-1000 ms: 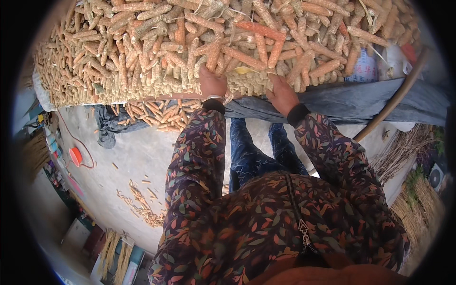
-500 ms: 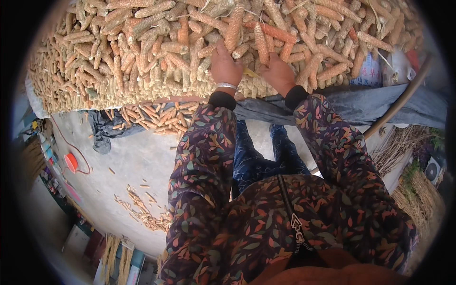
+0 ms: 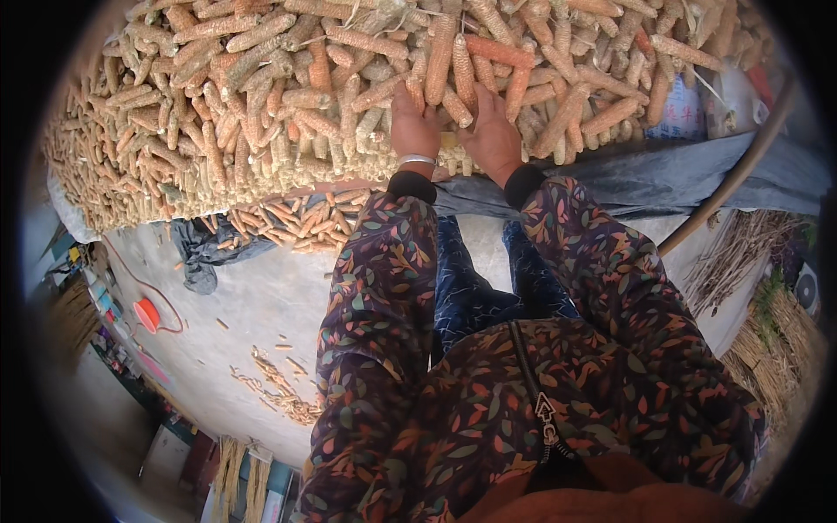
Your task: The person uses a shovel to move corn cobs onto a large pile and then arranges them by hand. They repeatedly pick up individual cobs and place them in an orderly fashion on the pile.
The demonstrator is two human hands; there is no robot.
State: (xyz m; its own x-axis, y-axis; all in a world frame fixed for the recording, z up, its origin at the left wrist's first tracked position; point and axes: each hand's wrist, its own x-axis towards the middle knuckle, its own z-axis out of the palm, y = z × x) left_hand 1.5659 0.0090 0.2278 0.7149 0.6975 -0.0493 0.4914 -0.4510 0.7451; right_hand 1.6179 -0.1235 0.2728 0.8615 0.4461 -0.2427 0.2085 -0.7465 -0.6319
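Both my hands are at the near edge of a large heap of corn cobs (image 3: 261,113). My left hand (image 3: 415,129) rests among the cobs with thumb and fingers apart, its fingertips partly hidden by them. Just right of it, a long orange-tan cob (image 3: 442,61) leans on the pile. My right hand (image 3: 494,138) reaches in with its fingers stretched out and spread, close to another upright cob (image 3: 464,77). A short cob (image 3: 456,106) lies in the gap between the two hands. Neither hand plainly grips a cob.
A dark tarp (image 3: 610,185) hangs along the heap's near edge, with a wooden pole (image 3: 728,187) slanting at the right. Loose cobs (image 3: 301,222) and a smaller scatter (image 3: 275,388) lie on the concrete floor. Dry stalks (image 3: 763,357) are stacked at right. A red round object (image 3: 146,315) sits left.
My right hand has moved left, toward my left hand, and its fingers have spread. The two cobs at my fingers now lean close together on the pile. The view has shifted slightly.
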